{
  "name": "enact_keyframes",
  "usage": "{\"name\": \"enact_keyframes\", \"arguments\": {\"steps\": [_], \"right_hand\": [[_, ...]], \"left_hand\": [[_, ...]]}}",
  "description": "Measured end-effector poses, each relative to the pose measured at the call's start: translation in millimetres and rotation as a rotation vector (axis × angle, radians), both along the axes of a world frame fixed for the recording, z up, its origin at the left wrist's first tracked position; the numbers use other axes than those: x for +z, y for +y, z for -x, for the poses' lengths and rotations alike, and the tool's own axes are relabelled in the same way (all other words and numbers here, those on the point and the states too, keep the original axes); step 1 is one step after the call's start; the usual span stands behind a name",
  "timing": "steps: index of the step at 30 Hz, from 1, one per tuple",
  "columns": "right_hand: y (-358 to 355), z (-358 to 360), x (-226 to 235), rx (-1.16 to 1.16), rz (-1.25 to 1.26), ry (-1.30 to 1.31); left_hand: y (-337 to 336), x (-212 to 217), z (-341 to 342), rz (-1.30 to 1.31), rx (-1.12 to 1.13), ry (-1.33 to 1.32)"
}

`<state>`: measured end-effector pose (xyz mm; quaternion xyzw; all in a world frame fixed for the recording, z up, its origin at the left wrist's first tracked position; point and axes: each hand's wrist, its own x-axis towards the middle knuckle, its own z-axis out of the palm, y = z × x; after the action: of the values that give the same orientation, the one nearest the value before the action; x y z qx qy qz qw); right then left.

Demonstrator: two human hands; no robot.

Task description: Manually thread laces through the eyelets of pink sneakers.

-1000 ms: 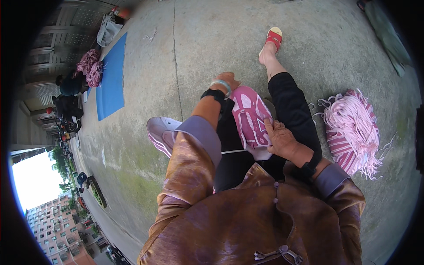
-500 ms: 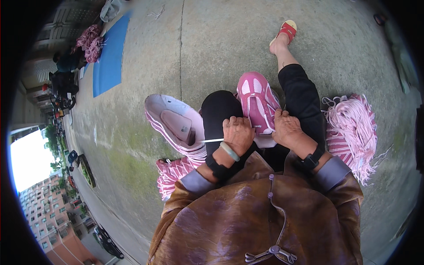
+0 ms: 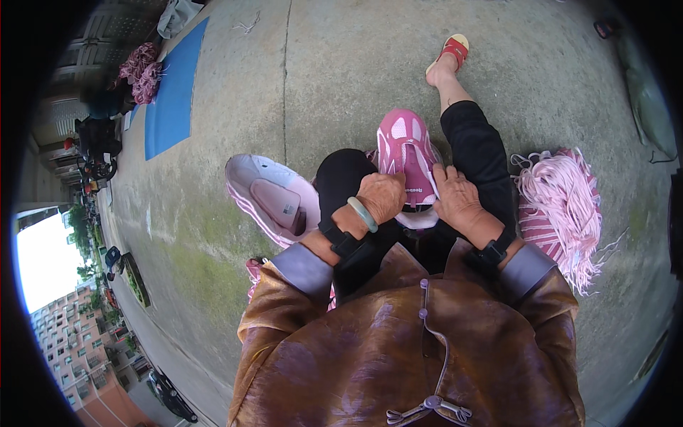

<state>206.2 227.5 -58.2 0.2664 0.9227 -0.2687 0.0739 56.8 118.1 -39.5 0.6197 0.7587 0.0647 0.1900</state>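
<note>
A pink and white sneaker (image 3: 408, 153) stands between my knees, toe pointing away from me. My left hand (image 3: 383, 196) is closed, its curled fingers against the left edge of the lacing opening; what they pinch is hidden. My right hand (image 3: 461, 198) grips the sneaker's right side by the tongue, with the fingertips at the edge. Left of my left knee lies an open, pale-lined pink shoe (image 3: 274, 196) with its insole showing. To the right of my right leg is a bundle of pale pink shoelaces (image 3: 558, 188) over striped pink material.
A blue mat (image 3: 178, 89) lies on the concrete floor at the far left, with a pink pile (image 3: 142, 71) beside it. My leg in a red sandal (image 3: 455, 50) stretches out ahead. Parked motorbikes (image 3: 99, 149) line the left edge. A dark car (image 3: 171, 395) stands lower left.
My left hand has moved up and right, closer to the sneaker's opening. The white lace that stretched left from it no longer shows. My right hand stays at the sneaker's right side.
</note>
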Motion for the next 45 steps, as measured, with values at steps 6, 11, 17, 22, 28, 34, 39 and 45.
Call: {"name": "enact_keyframes", "arguments": {"steps": [6,11,17,22,28,34,39,45], "right_hand": [[-8,7,10,0.487,-0.555,0.422],[-6,12,5,0.609,-0.575,0.496],[16,-9,2,0.755,-0.517,0.513],[32,-9,15,0.61,-0.259,0.576],[35,-20,8,0.345,-0.177,0.213],[20,-13,-30,0.238,-0.214,0.215],[21,-1,-5,0.28,-0.288,0.376],[14,-8,0,0.298,-0.226,0.368]], "left_hand": [[3,-8,10,-0.073,-0.033,-0.125],[-1,-6,18,-0.069,-0.008,-0.218],[-6,-10,18,0.07,-0.074,-0.16],[0,-11,14,0.096,-0.05,-0.177],[-1,-3,11,0.135,0.088,-0.133],[0,-7,-1,0.055,0.211,-0.05],[-11,6,10,0.011,0.074,-0.138],[-2,2,8,0.037,-0.166,-0.139]]}}
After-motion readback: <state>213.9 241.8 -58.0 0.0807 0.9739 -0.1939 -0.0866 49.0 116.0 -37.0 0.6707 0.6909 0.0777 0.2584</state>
